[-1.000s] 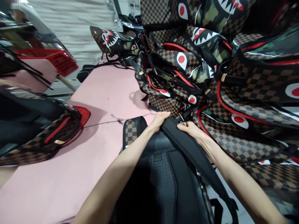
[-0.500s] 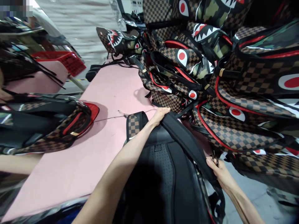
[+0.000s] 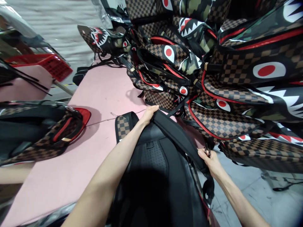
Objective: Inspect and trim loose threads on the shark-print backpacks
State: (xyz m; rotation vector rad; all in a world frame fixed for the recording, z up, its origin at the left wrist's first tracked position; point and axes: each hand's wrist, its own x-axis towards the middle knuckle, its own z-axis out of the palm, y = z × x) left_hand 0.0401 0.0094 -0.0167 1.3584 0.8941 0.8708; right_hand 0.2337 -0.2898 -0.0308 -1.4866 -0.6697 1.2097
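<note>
One pink bench (image 3: pixel 104 85) runs left of and beyond the black backpack (image 3: pixel 161 176). Pile of checkered bags with shark-face prints (image 3: pixel 170 66) sits beyond and to the right of the backpack. Backpack itself is in front of the wearer, padded back panel up. Another checkered bag (image 3: pixel 49 135) is well left of it, a co-worker's forearm (image 3: pixel 16 173) just below that bag. Red basket (image 3: pixel 56 67) is farther off, beyond and left of the backpack. Shoulder strap (image 3: pixel 175 129) lies along the backpack's right side. Left hand (image 3: pixel 148 115): fingers closed on the strap's upper end. Right hand (image 3: pixel 211 162): fingers pinching the strap lower down, plus holding a small dark tool (image 3: pixel 207 151), type unclear.
</note>
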